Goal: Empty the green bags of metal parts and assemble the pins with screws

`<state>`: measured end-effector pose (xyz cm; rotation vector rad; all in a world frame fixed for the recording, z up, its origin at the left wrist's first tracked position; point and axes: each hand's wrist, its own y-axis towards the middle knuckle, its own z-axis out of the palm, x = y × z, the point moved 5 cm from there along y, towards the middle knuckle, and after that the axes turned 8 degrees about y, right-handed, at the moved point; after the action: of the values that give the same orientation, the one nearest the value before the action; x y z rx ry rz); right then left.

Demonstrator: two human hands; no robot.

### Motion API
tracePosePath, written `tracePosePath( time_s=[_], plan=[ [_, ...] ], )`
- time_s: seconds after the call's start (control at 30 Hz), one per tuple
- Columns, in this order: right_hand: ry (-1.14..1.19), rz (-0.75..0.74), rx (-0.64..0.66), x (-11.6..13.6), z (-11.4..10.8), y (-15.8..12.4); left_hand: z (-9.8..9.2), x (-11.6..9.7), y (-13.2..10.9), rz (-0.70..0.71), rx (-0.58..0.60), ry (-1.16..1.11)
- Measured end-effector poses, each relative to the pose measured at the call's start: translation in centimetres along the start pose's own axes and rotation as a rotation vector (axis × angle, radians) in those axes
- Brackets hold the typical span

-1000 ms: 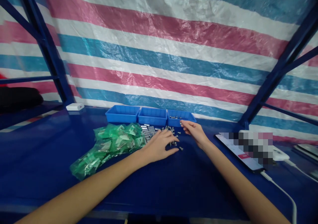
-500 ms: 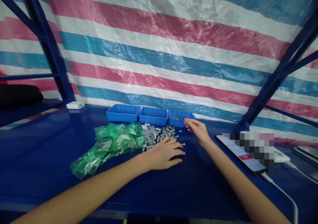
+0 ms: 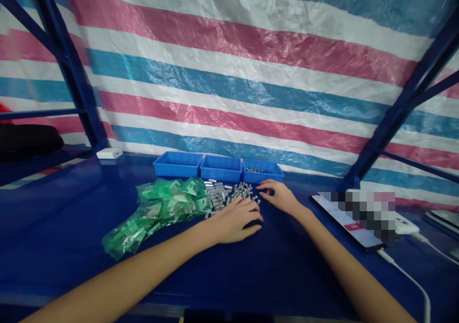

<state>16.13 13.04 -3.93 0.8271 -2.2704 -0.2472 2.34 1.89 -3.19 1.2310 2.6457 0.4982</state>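
Small metal screws (image 3: 245,189) lie in a loose heap on the blue table, with silver metal cylinders (image 3: 216,195) beside them on the left. My left hand (image 3: 237,220) rests palm down at the near edge of the heap, fingers spread and covering some pieces. To the right of the screws is my right hand (image 3: 279,196), its thumb and fingers apart and nothing visible between them. Behind it stands the right blue bin (image 3: 265,175), with some small metal pieces inside. Clear green plastic bags (image 3: 172,201) holding metal parts lie left of the cylinders.
The middle bin (image 3: 221,172) and left bin (image 3: 178,169) adjoin the right one along the back. A phone (image 3: 347,222) and a white charging cable (image 3: 412,277) lie at right. A small white box (image 3: 109,154) sits back left. Striped sheeting hangs behind.
My right hand has come back from the right bin's rim toward the screws, and its pinched fingers have parted. The loose screws at the heap's right have shifted in. My left fingers have drawn in slightly.
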Motion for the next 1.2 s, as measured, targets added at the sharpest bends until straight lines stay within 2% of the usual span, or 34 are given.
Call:
tracePosePath(
  time_s=[0.27, 0.57, 0.77, 0.87, 1.03, 1.2],
  plan=[
    [-0.041, 0.010, 0.030, -0.1, 0.2, 0.2, -0.2, -0.2, 0.0, -0.007, -0.026, 0.006],
    [0.161, 0.021, 0.152, 2.9, 0.4, -0.5, -0.6, 0.4, 0.0, -0.071, -0.054, 0.046],
    [0.208, -0.022, 0.127, 3.5, 1.0, -0.4, -0.6, 0.4, 0.0, -0.089, -0.060, 0.047],
    [0.250, 0.008, 0.084, 3.2, 1.2, -0.2, -0.9, 0.6, 0.1, -0.138, -0.088, 0.054],
    [0.527, 0.176, -0.071, 2.9, 0.5, 0.0, -1.9, 1.9, 0.1, -0.369, -0.228, 0.035],
    [0.875, 0.327, 0.005, 4.4, 0.6, -0.3, -2.9, 2.9, -0.1, -0.494, -0.361, -0.036]
  ],
)
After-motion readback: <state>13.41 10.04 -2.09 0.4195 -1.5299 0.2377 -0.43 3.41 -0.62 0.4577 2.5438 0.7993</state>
